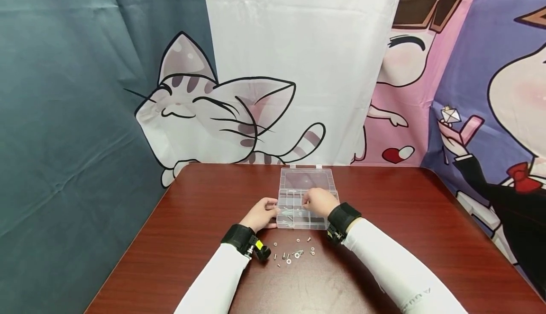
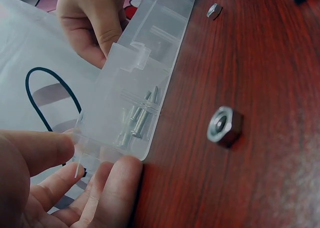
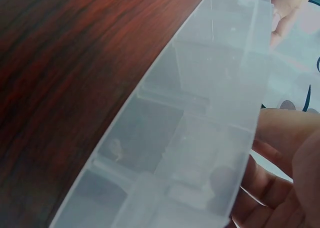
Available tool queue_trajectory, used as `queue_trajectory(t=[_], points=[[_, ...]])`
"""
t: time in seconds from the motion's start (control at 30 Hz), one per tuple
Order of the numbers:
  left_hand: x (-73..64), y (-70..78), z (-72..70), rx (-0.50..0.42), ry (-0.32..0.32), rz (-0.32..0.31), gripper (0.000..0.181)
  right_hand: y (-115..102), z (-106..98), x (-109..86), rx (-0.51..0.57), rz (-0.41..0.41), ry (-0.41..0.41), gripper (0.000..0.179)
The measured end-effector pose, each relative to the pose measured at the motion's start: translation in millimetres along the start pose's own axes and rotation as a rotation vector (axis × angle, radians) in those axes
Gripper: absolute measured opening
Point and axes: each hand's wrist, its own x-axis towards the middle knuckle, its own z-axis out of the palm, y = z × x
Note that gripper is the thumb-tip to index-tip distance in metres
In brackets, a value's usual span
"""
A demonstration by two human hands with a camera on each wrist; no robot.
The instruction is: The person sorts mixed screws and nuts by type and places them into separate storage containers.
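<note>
A clear plastic compartment box stands on the table with its lid folded back, away from me. My left hand holds the box's left end, thumb at the top edge and fingers against the end wall. Several screws lie in the compartment beside it. Over the middle compartments is my right hand, its fingers bent down into the box. The box walls and the hand itself hide whether those fingertips pinch anything. In the right wrist view, the front compartments show hazily through the wall.
Loose screws, nuts and washers are scattered on the red-brown table in front of the box. One hex nut lies close to the box's front wall. Behind the table hangs a printed cloth.
</note>
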Motion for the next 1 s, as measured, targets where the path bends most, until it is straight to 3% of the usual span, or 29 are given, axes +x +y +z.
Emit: queue_trajectory(t=[0.23,0.6,0.83,1.0], points=[[-3.5,2.2,1.4,-0.008,-0.004,0.01,0.043,4,9,-0.6,-0.021,-0.003,0.048,0.014],[-3.4,0.2,0.8,-0.009,-0.005,0.009,0.043,-9,-1,-9.3,-0.006,0.027,0.076,0.011],[9.8,-11.8,-0.6,-0.006,0.01,0.008,0.043,-18,-6,-15.2,-0.074,0.036,0.157,0.005],[20.4,-24.8,-0.9,-0.009,0.017,0.01,0.044,-29,-10,-24.2,-0.116,-0.017,0.22,0.004]])
